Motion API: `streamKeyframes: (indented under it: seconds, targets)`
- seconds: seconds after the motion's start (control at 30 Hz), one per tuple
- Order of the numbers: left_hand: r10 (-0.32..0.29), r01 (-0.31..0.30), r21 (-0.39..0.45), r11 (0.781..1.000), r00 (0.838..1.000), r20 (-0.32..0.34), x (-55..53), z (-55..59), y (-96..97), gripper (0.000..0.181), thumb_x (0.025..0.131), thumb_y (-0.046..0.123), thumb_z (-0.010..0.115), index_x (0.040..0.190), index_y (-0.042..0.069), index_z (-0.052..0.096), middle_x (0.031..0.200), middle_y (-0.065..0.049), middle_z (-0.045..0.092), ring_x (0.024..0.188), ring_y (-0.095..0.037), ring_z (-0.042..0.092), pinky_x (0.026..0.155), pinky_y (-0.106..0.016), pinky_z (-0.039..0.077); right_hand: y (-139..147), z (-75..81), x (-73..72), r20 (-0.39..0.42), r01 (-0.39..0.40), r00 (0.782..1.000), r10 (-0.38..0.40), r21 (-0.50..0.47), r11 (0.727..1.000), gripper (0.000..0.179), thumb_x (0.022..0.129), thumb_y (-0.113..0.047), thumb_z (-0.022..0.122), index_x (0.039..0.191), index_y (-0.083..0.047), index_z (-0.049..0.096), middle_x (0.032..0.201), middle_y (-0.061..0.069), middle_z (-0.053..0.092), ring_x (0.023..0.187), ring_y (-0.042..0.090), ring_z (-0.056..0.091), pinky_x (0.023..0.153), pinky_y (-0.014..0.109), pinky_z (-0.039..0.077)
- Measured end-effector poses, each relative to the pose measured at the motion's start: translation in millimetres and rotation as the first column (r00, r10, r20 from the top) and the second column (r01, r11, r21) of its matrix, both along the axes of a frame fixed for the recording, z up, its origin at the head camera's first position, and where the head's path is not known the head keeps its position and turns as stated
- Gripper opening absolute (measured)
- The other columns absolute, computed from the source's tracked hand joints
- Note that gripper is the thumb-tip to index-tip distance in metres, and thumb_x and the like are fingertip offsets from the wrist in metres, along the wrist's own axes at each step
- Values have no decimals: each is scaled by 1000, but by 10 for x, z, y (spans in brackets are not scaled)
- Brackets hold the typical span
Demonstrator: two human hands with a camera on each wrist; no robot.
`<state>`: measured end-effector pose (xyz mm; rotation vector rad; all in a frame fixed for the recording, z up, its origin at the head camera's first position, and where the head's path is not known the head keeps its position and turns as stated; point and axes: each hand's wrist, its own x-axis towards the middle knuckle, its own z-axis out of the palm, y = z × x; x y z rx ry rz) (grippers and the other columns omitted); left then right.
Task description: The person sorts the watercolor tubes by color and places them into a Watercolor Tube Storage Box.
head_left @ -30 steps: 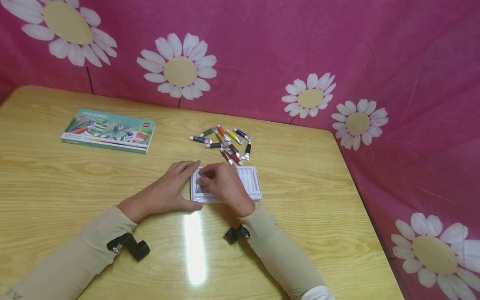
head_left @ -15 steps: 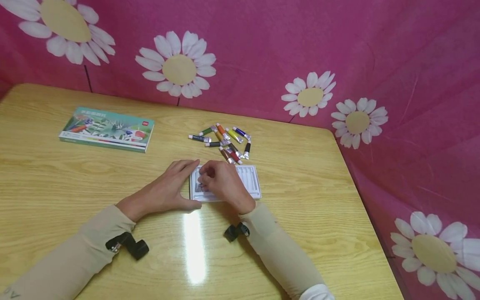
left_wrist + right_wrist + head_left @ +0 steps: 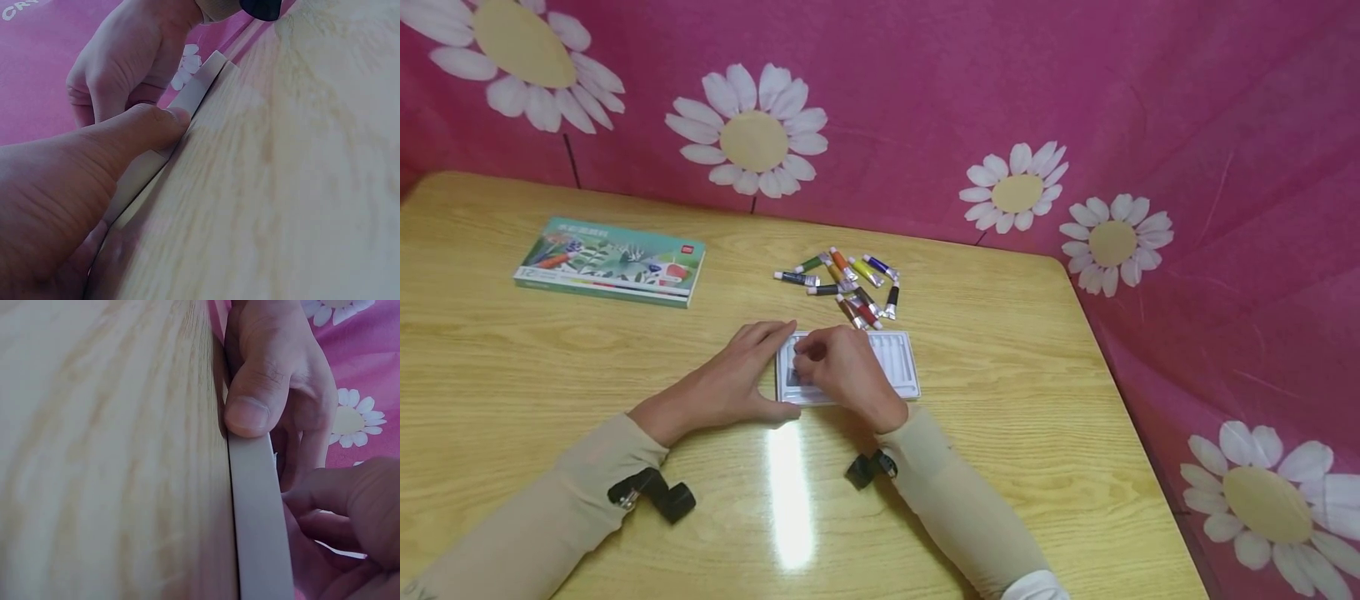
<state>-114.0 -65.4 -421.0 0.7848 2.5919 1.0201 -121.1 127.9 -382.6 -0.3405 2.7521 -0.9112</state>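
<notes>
A white plastic tray with narrow slots lies on the table in the head view. My left hand grips its left end, thumb at the near edge and fingers at the far edge. Over the tray's left part, my right hand pinches a small paint tube, mostly hidden by the fingers; its silvery-grey end shows in the slot area. In the left wrist view my left thumb presses the tray's side wall. The right wrist view shows the same wall from the other side.
Behind the tray lies a loose pile of several paint tubes in different colours. A flat green illustrated box sits at the back left of the wooden table. A pink cloth with daisies hangs behind.
Both hands keep their places at the tray. The right fingertips shift slightly over the tube at the tray's left end. The head view drifts a little.
</notes>
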Motion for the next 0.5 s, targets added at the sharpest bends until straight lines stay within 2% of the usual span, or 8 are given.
streamKeyframes:
  seconds: [0.3, 0.5]
  targets:
    - [-5, 5, -11, 1000, 1000, 13, -4, 5, 5, 117, 78, 51, 86, 166, 8, 22, 167, -15, 30, 154, -34, 29, 126, -57, 34, 23, -1, 17, -38, -46, 998, 48, 38, 998, 20, 95, -18, 74, 112, -12, 82, 108, 1, 82, 92, 8, 68, 75, 20, 50]
    - [-8, 8, -13, 1000, 1000, 9, -3, 18, 0, 116, 78, 51, 86, 165, 8, 23, 166, -15, 30, 153, -34, 29, 126, -57, 34, 20, 18, 15, -27, -52, 998, 54, 51, 997, 19, 95, -18, 75, 112, -12, 82, 112, 2, 81, 96, 9, 69, 76, 20, 50]
